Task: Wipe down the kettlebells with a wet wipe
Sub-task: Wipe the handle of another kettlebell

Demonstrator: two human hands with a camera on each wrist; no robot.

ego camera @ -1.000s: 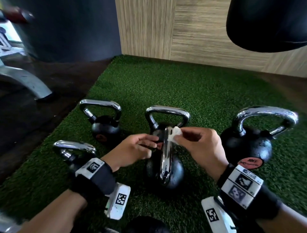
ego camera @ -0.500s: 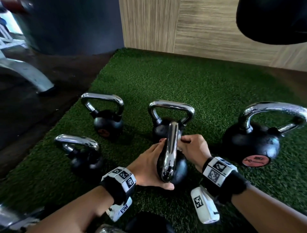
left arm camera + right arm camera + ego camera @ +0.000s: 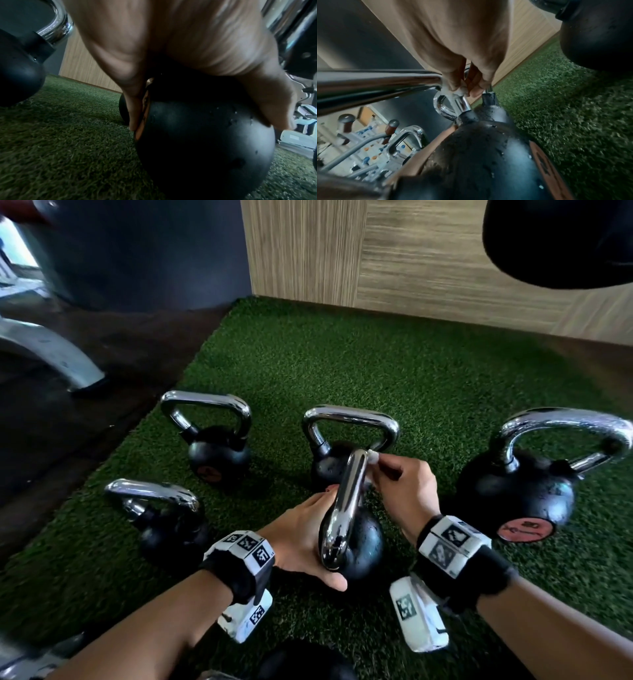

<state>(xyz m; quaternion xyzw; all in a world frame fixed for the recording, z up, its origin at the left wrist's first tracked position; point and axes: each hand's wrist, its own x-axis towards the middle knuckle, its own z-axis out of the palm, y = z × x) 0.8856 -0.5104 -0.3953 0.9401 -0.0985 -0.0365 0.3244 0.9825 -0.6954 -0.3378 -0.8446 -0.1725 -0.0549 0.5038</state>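
Note:
A black kettlebell with a chrome handle stands on green turf in the middle of the head view. My left hand cups its ball from the left, thumb under the near side and fingers round the far side. The left wrist view shows the same ball between thumb and fingers. My right hand pinches a small white wet wipe against the far top bend of the handle. In the right wrist view the wipe is bunched at my fingertips, on the chrome.
More kettlebells stand around: back left, front left, right behind the held one, and a large one at right. A black punch bag hangs top right. A bench leg sits on dark floor at left.
My left hand left the wipe and dropped to cup the kettlebell's ball. The right hand went down beside the handle, then rose with the wipe to its top bend.

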